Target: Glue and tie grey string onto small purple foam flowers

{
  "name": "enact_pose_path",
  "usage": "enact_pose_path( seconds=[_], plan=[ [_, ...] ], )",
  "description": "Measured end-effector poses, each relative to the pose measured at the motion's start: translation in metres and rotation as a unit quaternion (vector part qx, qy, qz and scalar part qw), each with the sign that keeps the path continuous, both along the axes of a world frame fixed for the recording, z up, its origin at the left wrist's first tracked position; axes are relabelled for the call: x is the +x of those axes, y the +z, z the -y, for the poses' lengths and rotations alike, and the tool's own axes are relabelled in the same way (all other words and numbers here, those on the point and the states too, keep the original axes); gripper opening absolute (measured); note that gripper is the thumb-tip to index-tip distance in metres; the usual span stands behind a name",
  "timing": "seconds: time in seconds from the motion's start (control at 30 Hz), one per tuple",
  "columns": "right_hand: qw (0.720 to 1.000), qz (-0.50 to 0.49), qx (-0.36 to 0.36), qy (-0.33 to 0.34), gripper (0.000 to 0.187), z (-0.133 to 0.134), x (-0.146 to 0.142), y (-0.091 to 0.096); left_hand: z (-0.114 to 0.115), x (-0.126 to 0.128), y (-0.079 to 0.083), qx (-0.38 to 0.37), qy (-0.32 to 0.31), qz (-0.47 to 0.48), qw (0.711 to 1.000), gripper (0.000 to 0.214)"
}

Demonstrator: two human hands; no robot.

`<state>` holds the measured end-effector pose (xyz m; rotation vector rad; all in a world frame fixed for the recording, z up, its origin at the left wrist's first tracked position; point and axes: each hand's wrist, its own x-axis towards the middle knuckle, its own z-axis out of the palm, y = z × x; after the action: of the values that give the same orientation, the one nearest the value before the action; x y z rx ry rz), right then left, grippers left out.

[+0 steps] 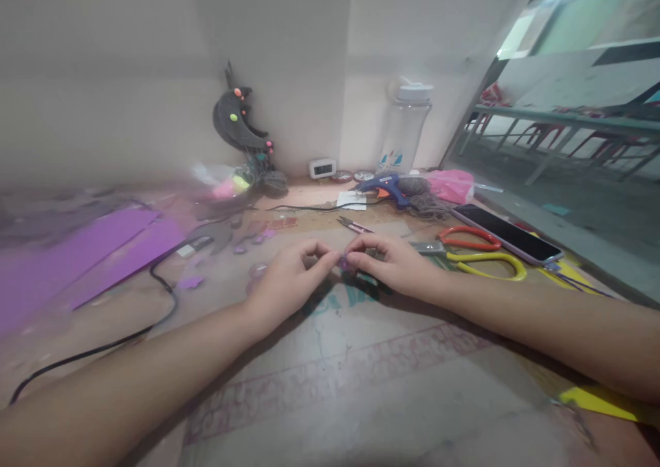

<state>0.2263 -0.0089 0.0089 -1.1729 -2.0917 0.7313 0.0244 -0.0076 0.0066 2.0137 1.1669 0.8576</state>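
Observation:
Over the middle of the table, both hands meet at a small purple piece (pixel 344 261), which looks like a bit of cut foam or paper. My left hand (pixel 293 271) pinches its left side between thumb and forefinger. From the other side, my right hand (pixel 389 261) pinches it too, the fingertips almost touching. The piece's exact shape is mostly hidden by the fingers. Similar purple cutouts (pixel 190 283) lie left of my left hand. Scissors (pixel 471 240) with one red and one yellow handle rest beside my right wrist, and small snips (pixel 353 225) lie just beyond the hands.
Purple sheets (pixel 128 247) and a black cord (pixel 168 288) cover the left. Along the wall are a dark crescent (pixel 237 120) with coloured dots, a small clock (pixel 322 168), a bottle (pixel 405 130), a blue glue gun (pixel 389 188) and grey yarn (pixel 425 202). A phone (pixel 508 233) lies right.

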Motion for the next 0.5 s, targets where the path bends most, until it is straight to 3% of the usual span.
enact_pose_path(
  seconds=[0.3, 0.5],
  plan=[
    [1.0, -0.016, 0.022, -0.015, 0.018, -0.0004, 0.0, -0.0022, -0.0053, -0.0001, -0.0083, -0.016, -0.003, 0.06, 0.998, 0.039],
    [0.999, -0.026, 0.013, -0.033, 0.018, -0.0008, -0.0001, -0.0019, -0.0008, 0.002, -0.0024, 0.002, -0.05, 0.017, 0.999, 0.023]
  ],
)
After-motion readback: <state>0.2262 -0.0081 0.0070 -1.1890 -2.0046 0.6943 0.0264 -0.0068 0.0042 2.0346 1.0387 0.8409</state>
